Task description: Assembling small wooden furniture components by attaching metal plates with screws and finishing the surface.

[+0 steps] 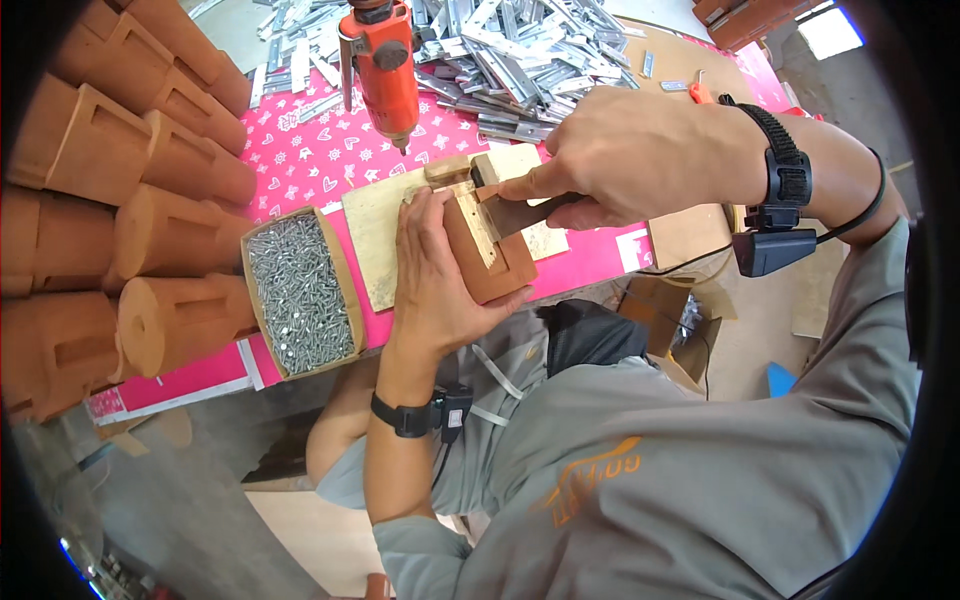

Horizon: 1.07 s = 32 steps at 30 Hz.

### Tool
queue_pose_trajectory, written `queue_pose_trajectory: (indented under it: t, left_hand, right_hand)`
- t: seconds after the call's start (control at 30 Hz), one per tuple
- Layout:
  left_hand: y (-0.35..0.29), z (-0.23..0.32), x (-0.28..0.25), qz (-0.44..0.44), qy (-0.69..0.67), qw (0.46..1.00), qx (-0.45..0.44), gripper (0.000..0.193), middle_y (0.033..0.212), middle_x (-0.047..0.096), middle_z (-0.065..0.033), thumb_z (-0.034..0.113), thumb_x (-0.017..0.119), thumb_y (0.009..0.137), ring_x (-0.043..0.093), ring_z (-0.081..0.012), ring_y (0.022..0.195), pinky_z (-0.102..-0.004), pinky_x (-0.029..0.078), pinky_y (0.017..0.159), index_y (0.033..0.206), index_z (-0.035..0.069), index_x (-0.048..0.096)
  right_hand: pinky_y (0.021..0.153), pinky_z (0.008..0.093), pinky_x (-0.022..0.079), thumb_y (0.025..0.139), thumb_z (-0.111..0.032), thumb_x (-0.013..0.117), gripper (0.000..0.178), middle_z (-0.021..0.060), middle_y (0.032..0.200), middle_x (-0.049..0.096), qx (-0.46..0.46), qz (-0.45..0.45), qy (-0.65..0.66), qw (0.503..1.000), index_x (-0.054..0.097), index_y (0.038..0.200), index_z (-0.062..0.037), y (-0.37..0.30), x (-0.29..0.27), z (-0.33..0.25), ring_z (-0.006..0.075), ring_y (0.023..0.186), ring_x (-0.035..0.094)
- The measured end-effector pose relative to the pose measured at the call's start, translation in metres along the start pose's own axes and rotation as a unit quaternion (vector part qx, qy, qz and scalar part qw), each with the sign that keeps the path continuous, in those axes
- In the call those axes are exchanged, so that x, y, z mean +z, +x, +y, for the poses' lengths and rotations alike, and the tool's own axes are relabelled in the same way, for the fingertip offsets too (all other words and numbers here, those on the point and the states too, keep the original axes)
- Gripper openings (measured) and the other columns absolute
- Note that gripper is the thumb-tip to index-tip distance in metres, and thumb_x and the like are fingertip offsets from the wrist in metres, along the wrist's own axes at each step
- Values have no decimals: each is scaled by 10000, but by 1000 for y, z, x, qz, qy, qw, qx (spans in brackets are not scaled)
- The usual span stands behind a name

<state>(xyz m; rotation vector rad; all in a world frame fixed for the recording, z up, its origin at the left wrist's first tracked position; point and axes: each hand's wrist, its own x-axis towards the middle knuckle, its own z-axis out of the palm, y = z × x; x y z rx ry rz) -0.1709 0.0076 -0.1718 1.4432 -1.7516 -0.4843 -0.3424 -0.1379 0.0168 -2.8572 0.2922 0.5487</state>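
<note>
An orange-brown block (503, 276) with a pale recessed strip rests on a light wooden board (370, 240). My left hand (428, 255) is wrapped round its near left side, fingers on top and thumb at the near edge. My right hand (640, 160) grips a dark flat blade-like tool (517, 217), its index finger stretched along it. The tool's flat end lies over the recess; whether it touches the strip I cannot tell. Just beyond the block hangs a red power screwdriver (388, 80), bit pointing down, touched by neither hand.
A cardboard tray of screws (303, 290) stands left of the board. Orange-brown pieces (180, 225) are stacked along the left side. Loose metal strips (520, 60) are heaped at the back on the pink patterned table cover (305, 160). An open cardboard box (655, 315) sits below the table, right.
</note>
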Motion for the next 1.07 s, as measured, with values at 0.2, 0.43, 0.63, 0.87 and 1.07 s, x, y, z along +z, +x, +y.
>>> queue_pose_trajectory:
  t: [0.2, 0.43, 0.63, 0.87, 1.07]
  left_hand:
    - [-1, -1, 2, -7, -10, 1000, -6, 1295, 1463, 359, -280, 377, 979, 589, 375, -482, 1376, -558, 333, 1154, 1539, 7, 182]
    - [3, -3, 2, -7, -39, 999, -21, 1227, 1498, 335, -321, 413, 967, 584, 341, -513, 1412, -617, 261, 1200, 1496, 29, 241]
    - [6, 0, 1, -10, -39, 999, -6, 1233, 1497, 335, -321, 391, 972, 582, 352, -523, 1399, -624, 262, 1195, 1492, 25, 225]
    - [1, -1, 3, -3, -5, 1000, 12, 1284, 1456, 373, -277, 430, 983, 577, 406, -464, 1358, -534, 351, 1147, 1516, 16, 211]
    - [0, 0, 2, 2, -7, 1000, -7, 1207, 1417, 409, -275, 549, 919, 649, 402, -476, 1356, -620, 231, 1203, 1482, -5, 245]
  right_hand:
    - [613, 478, 516, 863, -257, 745, 491, 168, 700, 657, -17, 25, 45, 999, 681, 1338, -150, -3, 24, 20, 371, 687, 668]
    - [592, 478, 512, 885, -290, 734, 559, 147, 769, 656, -15, 31, 81, 996, 620, 1419, -171, 0, 42, 30, 365, 645, 657]
    - [592, 479, 510, 885, -300, 740, 540, 148, 759, 653, -26, 59, 113, 992, 630, 1400, -181, -1, 47, 35, 361, 649, 661]
    - [550, 460, 491, 909, -318, 730, 575, 114, 752, 592, -66, 118, 54, 989, 587, 1445, -168, -7, 57, 30, 330, 595, 618]
    - [544, 434, 569, 859, -291, 750, 665, 76, 865, 667, -148, 203, -141, 958, 543, 1487, -227, -25, 60, 18, 312, 607, 676]
